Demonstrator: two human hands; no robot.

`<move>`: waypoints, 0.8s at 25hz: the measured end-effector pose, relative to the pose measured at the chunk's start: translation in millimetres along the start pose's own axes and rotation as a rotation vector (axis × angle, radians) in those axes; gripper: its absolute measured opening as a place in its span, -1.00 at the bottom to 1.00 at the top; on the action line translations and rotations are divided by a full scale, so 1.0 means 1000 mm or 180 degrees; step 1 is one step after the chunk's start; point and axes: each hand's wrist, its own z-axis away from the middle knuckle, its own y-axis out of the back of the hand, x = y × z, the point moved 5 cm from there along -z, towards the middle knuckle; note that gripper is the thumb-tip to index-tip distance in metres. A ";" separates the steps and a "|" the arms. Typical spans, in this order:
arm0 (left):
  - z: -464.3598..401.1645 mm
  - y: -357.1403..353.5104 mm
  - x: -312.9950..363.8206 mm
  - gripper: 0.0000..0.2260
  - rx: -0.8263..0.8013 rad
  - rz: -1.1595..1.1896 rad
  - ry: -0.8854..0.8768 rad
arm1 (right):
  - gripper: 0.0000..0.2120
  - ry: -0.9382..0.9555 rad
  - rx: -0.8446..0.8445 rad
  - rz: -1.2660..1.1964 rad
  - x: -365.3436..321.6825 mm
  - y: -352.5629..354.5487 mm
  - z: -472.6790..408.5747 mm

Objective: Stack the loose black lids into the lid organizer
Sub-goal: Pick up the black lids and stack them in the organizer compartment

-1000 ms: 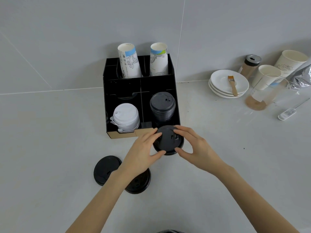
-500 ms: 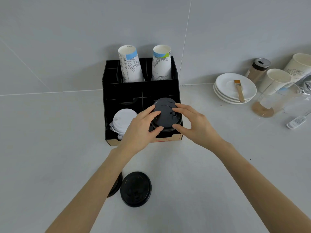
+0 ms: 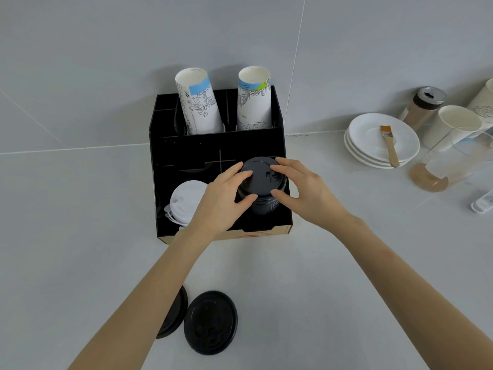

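The black lid organizer [image 3: 186, 153] stands against the wall. In its front right compartment sits a stack of black lids [image 3: 262, 206]. My left hand [image 3: 222, 198] and my right hand [image 3: 306, 190] both grip the top black lid [image 3: 260, 174] by its rim, resting on that stack. Two loose black lids lie on the counter near me: one in full view [image 3: 210, 321], the other [image 3: 174, 313] partly hidden under my left forearm. A stack of white lids [image 3: 185, 201] fills the front left compartment.
Two printed paper cup stacks [image 3: 198, 102] [image 3: 253, 100] stand in the organizer's back slots. To the right are stacked white plates [image 3: 373, 140] with a brush [image 3: 389, 145], a shaker jar [image 3: 424, 108], paper cups [image 3: 453, 126], a clear pitcher [image 3: 448, 161] and a white device [image 3: 482, 201].
Both hands carried the black lid from the counter in front of the organizer up and onto the black stack in the front right compartment. The view shifted downward a little.
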 end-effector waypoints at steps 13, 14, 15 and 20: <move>-0.003 -0.011 -0.007 -0.58 -0.0083 0.0115 0.0090 | -0.54 -0.0213 0.0007 -0.0048 0.008 -0.016 0.002; -0.003 -0.011 -0.007 -0.58 -0.0078 0.0112 0.0085 | -0.53 -0.0222 0.0000 -0.0053 0.007 -0.016 0.003; -0.002 -0.011 -0.006 -0.57 -0.0059 0.0111 0.0071 | -0.52 -0.0224 -0.0008 -0.0056 0.005 -0.015 0.004; 0.012 -0.005 -0.006 -0.56 0.0007 0.0101 0.0029 | -0.52 -0.0130 0.0058 -0.0057 -0.009 -0.009 0.013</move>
